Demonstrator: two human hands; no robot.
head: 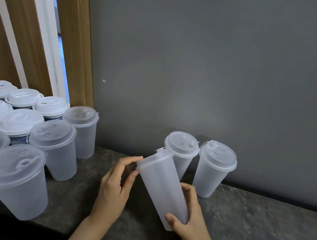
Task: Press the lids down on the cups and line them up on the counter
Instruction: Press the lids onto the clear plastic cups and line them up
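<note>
- The cup [163,187] is held tilted above the counter [260,231], lid [155,157] pointing up-left, likely so its rim can be squeezed shut.
- The right hand [190,215] grips the cup's base, steadying it.
- The left hand [117,182] pinches the lid's edge.
- Two lidded cups [214,169] stand just behind by the wall, apparently starting the row.

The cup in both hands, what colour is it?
Frosted translucent white cup, head view.

frosted, translucent white cups [164,192] with matching lids [182,144]. on the far left, cups with opaque white lids [51,104] and blue-patterned sides. mottled dark grey stone bench [260,231]. plain grey wall [214,66]. light wood frame [74,28] with white trim.
</note>
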